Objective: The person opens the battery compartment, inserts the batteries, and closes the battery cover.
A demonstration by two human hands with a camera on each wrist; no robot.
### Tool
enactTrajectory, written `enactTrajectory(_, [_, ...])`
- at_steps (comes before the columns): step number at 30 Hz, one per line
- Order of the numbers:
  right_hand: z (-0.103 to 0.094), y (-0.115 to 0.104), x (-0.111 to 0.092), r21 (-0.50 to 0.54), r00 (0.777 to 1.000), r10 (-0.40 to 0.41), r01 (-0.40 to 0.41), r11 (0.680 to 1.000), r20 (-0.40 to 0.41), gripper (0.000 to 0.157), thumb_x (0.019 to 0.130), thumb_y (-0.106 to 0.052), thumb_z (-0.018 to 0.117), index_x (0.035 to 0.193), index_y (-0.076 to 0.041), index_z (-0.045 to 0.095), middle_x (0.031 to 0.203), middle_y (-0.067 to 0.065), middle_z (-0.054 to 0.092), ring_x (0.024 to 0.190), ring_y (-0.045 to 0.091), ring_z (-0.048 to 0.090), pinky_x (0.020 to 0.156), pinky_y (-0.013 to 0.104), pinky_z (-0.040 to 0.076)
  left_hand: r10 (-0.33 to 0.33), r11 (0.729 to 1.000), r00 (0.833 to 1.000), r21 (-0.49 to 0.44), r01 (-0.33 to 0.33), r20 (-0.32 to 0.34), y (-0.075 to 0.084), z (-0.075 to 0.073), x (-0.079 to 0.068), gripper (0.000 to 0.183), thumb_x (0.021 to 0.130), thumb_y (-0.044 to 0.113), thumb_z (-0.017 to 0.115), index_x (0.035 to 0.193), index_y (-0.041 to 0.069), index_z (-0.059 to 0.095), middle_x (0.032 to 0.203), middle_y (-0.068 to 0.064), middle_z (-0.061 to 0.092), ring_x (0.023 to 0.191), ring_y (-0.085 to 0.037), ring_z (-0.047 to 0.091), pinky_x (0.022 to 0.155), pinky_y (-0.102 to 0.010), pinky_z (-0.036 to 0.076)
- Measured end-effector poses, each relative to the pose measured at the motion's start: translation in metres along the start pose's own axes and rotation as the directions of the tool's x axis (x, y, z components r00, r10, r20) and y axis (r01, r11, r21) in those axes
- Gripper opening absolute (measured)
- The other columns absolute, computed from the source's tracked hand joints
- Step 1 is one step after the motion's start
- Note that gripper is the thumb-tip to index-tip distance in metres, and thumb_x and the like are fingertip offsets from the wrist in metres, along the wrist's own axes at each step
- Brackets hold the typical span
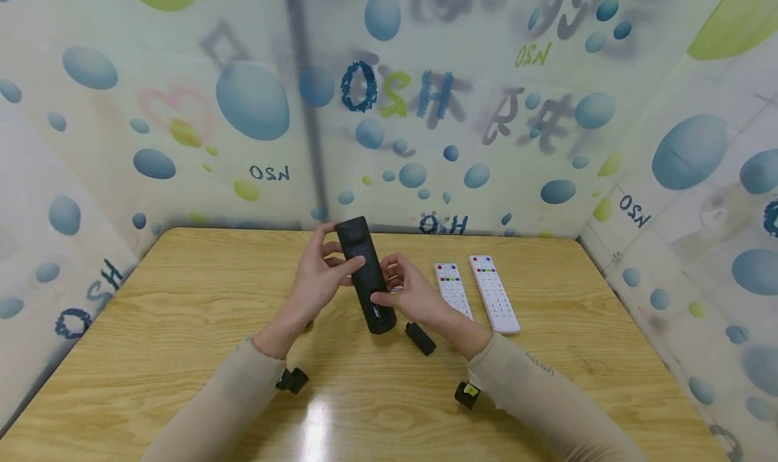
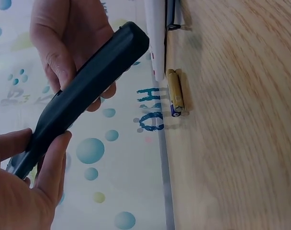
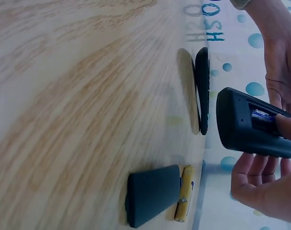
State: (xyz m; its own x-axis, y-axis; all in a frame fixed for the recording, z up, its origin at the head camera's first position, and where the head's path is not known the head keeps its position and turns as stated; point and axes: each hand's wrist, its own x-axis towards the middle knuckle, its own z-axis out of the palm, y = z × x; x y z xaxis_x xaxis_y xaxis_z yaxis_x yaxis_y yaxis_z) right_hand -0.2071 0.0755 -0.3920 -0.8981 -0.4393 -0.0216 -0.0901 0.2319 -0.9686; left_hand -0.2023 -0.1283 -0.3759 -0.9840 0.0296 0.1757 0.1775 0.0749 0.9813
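Observation:
Both hands hold up a black remote control [image 1: 363, 273], its back turned toward me and tilted. My left hand [image 1: 319, 273] grips its upper part, thumb across the back. At the lower end, my right hand [image 1: 419, 296] has its thumb on the uncovered battery compartment, its fingers behind the remote. Inside that compartment, a blue-and-silver battery [image 3: 263, 116] shows, partly hidden by the thumb. Below the right hand, a black battery cover [image 1: 421, 338] lies on the table. Gold batteries [image 2: 175, 93] lie beside it, best seen in the wrist views.
Two white remotes [image 1: 452, 290] [image 1: 494, 293] lie to the right on the wooden table [image 1: 213, 279]. Another black remote [image 3: 201, 91] lies on the left, mostly hidden by my left wrist in the head view. A patterned wall covering [image 1: 261, 178] borders the table's back.

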Motion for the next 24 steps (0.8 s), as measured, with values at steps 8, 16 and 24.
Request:
enactTrajectory(8, [-0.003,0.000,0.002,-0.113,0.999,-0.046,0.048,0.992,0.020,0.046,0.094,-0.013,0.078,0.130,-0.006,0.051,0.115,0.011,0.059,0.102,0.026,0.060,0.089,0.041,0.051,-0.041,0.999,0.999,-0.010,0.041,0.000,0.002,-0.003,0.001,0.073,0.094,0.005,0.076,0.154,0.018,0.037,0.115,-0.021,0.064,0.086,-0.030,0.069,0.068,-0.044,0.063])
enactTrajectory(16, [-0.018,0.000,0.008,-0.199,0.994,-0.085,0.098,0.975,0.074,0.029,0.109,-0.027,0.056,0.128,-0.006,0.059,0.119,0.014,0.062,0.105,0.032,0.059,0.082,0.040,0.055,-0.043,0.999,0.999,0.001,0.043,0.004,0.002,-0.006,0.003,0.073,0.094,0.006,0.075,0.155,0.017,0.036,0.116,-0.021,0.065,0.087,-0.030,0.069,0.068,-0.042,0.063])
enactTrajectory(24, [-0.024,0.008,0.020,-0.416,0.993,-0.078,0.108,0.903,0.089,0.022,0.107,-0.012,0.056,0.121,0.000,0.067,0.116,0.012,0.068,0.101,0.024,0.063,0.078,0.034,0.054,-0.054,0.998,0.999,0.028,0.053,0.000,0.001,-0.010,0.003,0.074,0.094,0.006,0.076,0.155,0.017,0.035,0.116,-0.021,0.065,0.087,-0.029,0.068,0.068,-0.040,0.063])
